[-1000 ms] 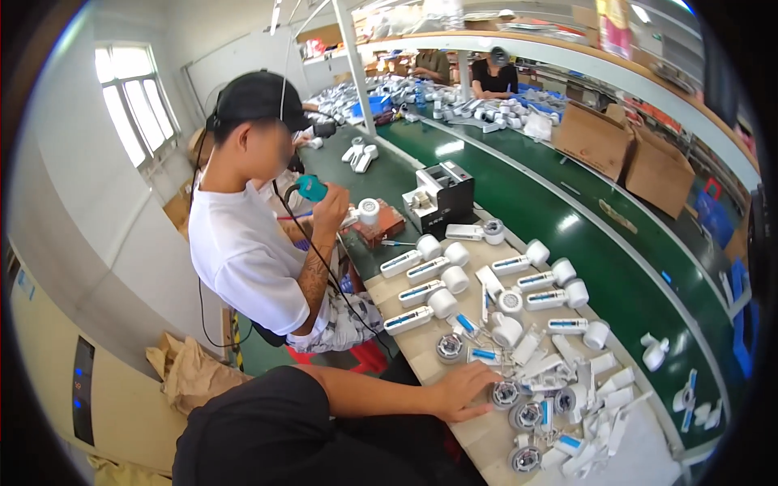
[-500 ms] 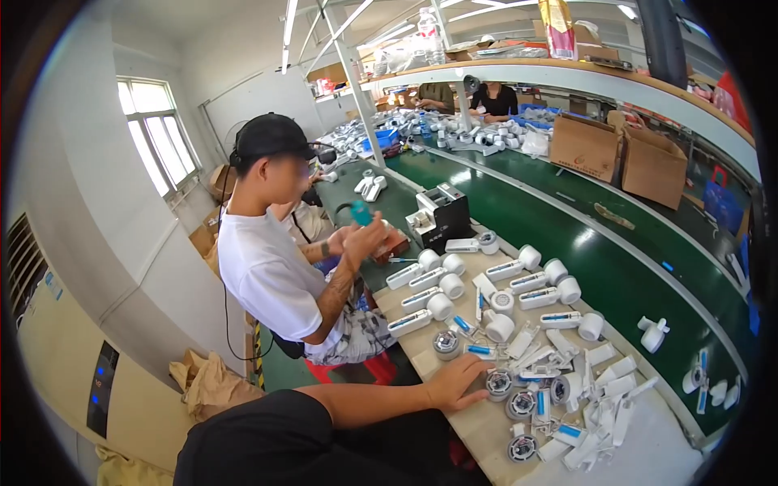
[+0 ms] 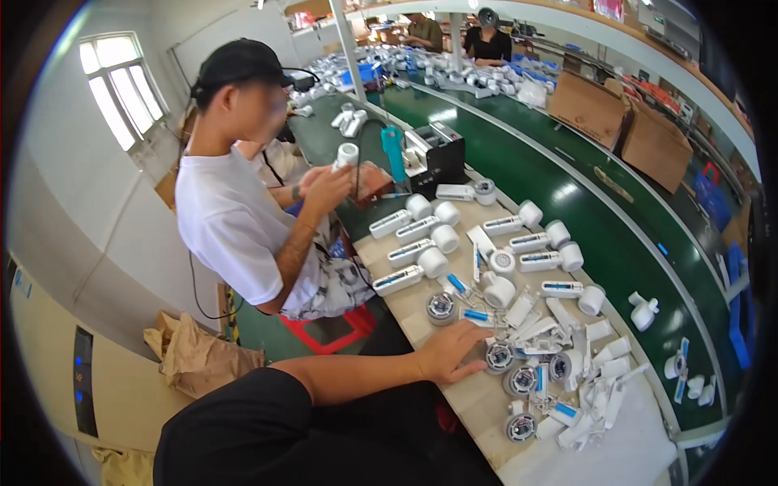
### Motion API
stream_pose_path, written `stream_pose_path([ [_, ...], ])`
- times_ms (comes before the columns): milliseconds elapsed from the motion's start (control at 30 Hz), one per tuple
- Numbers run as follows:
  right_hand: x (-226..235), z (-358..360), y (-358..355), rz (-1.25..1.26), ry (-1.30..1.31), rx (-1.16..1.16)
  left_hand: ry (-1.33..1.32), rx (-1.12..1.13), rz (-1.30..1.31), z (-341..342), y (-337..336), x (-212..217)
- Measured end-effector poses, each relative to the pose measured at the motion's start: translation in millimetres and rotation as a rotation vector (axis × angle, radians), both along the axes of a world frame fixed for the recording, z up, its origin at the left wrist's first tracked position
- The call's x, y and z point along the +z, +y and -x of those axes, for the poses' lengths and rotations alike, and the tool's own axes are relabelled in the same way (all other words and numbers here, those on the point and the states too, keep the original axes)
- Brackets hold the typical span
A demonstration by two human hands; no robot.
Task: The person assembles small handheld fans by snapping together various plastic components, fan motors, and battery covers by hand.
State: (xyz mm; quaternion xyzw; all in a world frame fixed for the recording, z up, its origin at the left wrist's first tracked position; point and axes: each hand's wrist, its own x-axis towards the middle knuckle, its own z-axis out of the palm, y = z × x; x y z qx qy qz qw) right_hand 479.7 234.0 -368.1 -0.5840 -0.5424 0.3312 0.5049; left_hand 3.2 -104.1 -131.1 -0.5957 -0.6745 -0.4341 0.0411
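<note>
My left hand (image 3: 450, 353) lies flat on the beige worktop (image 3: 478, 405), fingers spread, fingertips touching a round grey-and-white motor part (image 3: 498, 356). More such round parts (image 3: 523, 379) and several small white plastic pieces (image 3: 592, 381) lie in a pile just right of it. My black-sleeved arm comes in from the lower left. My right hand is out of the picture. White handheld devices with round heads (image 3: 413, 267) lie in rows beyond the hand.
A co-worker in a white T-shirt and black cap (image 3: 235, 219) sits close on the left, holding a white device (image 3: 347, 154) near a teal power screwdriver (image 3: 393, 154) and a black machine (image 3: 438, 158). A green conveyor belt (image 3: 616, 243) runs alongside, with cardboard boxes (image 3: 624, 121) and other people at the far end.
My left hand stays on the worktop by the round parts. The co-worker has brought a white device up in both hands, and my view has swung closer to the bench.
</note>
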Motion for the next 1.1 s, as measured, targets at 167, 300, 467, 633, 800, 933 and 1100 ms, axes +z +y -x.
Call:
stream_pose_path([
  [167,18.3,-96.8,-35.2,-0.044,-0.033,-0.133,-0.047,-0.044,0.061,2.6,11.1,-15.4],
  [300,150.9,-377.2,-210.2,-0.152,-0.288,-0.466,-0.269,-0.016,0.031,22.1,2.2,-31.5],
  [467,258.2,-256.4,-238.4,-0.042,-0.336,-0.625,-0.372,-0.127,0.063,14.2,1.0,-0.3],
  [633,397.9,-59.9,-154.4,-0.101,-0.386,-0.192,-0.656,-0.224,0.046,13.9,10.2,-24.5],
  [800,352.4,109.4,-72.1,0.086,-0.864,0.213,-0.566,-0.235,0.026,13.6,6.6,-9.3],
  [933,337.5,221.3,-58.2,0.69,-1.01,0.407,-0.376,-0.24,0.057,36.3,-8.0,-17.9],
  [1100,336.9,245.7,4.7,0.33,-1.186,0.409,-0.239,-0.232,-0.093,40.4,-17.9,-13.9],
])
